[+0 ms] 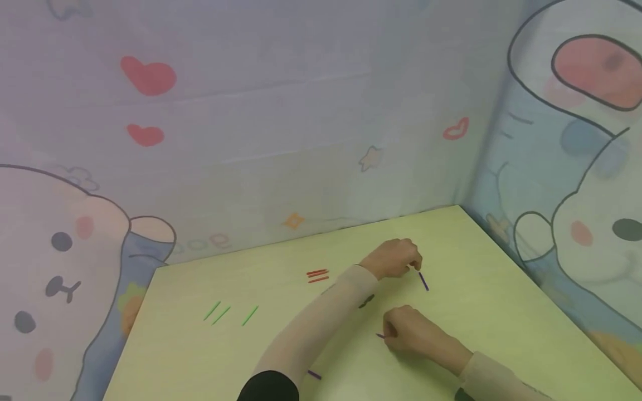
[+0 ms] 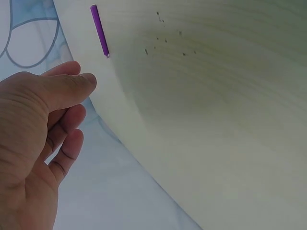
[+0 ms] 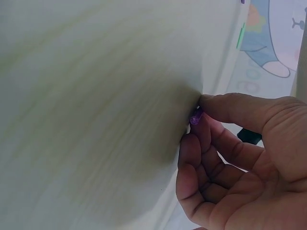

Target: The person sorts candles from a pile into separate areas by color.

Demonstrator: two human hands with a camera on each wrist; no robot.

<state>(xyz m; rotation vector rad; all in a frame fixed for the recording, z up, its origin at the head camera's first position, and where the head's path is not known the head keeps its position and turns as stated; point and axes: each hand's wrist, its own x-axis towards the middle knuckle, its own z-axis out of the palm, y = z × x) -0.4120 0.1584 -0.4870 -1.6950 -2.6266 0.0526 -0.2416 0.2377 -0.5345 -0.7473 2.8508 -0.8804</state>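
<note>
A thin purple stick (image 2: pixel 100 31) lies on the pale yellow table (image 1: pixel 501 312) just beyond the fingertips of my left hand (image 1: pixel 393 259). Thumb and fingers of that hand (image 2: pixel 43 115) are loosely bent and apart from the stick, with nothing held. Closer to me, my right hand (image 1: pixel 421 334) pinches a second purple stick (image 1: pixel 380 336) between thumb and fingertips, low over the tabletop. From the right wrist only a short end of this held stick (image 3: pixel 195 117) shows; the fingers hide the rest. Partly behind the left sleeve, another purple stick (image 1: pixel 314 375) lies near the front.
Three red sticks (image 1: pixel 318 279) lie close together left of my left hand. Farther left are three slanted green sticks (image 1: pixel 249 316). Dark specks (image 2: pixel 165 41) dot the tabletop. A cartoon-printed cloth (image 1: pixel 281 122) stands behind the table and along its sides.
</note>
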